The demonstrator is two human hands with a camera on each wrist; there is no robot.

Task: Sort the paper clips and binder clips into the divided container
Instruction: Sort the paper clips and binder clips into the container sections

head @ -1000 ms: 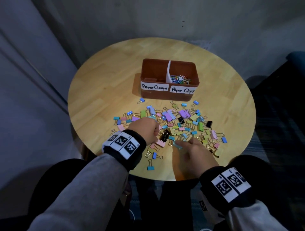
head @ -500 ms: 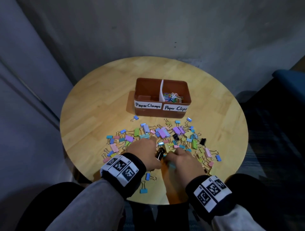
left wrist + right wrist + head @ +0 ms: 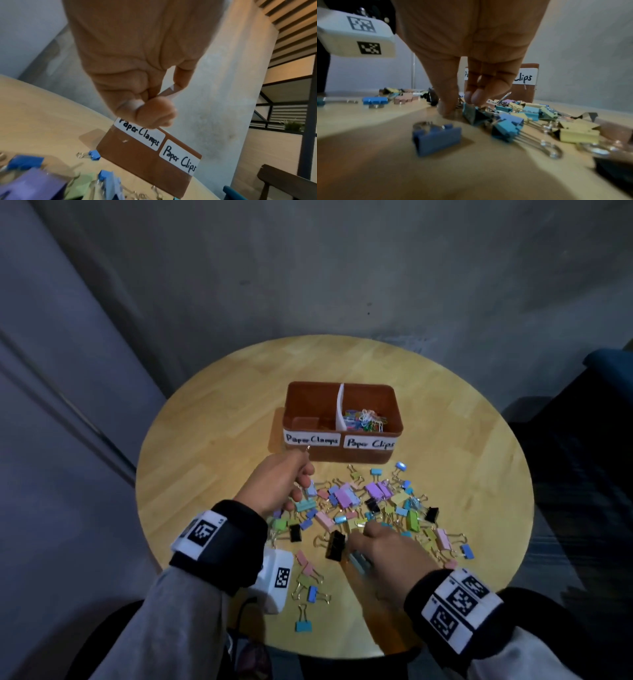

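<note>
The round wooden table [image 3: 205, 440] carries the brown divided container [image 3: 342, 455] at its far middle, with coloured paper clips [image 3: 364, 419] heaped in the right compartment labelled "Paper Clips" and the left one, labelled "Paper Clamps", looking nearly bare. The pile of binder clips [image 3: 363, 508] lies spread just near of it. Since 0.5 s ago the left hand [image 3: 277, 484] has lifted out of the pile and travelled far, toward the left compartment, fingers curled and pinching a small silvery piece I cannot identify. The right hand [image 3: 387, 549] has stayed low, fingertips [image 3: 471, 97] pinching at a teal binder clip [image 3: 471, 115]. Sorting looks barely begun.
</note>
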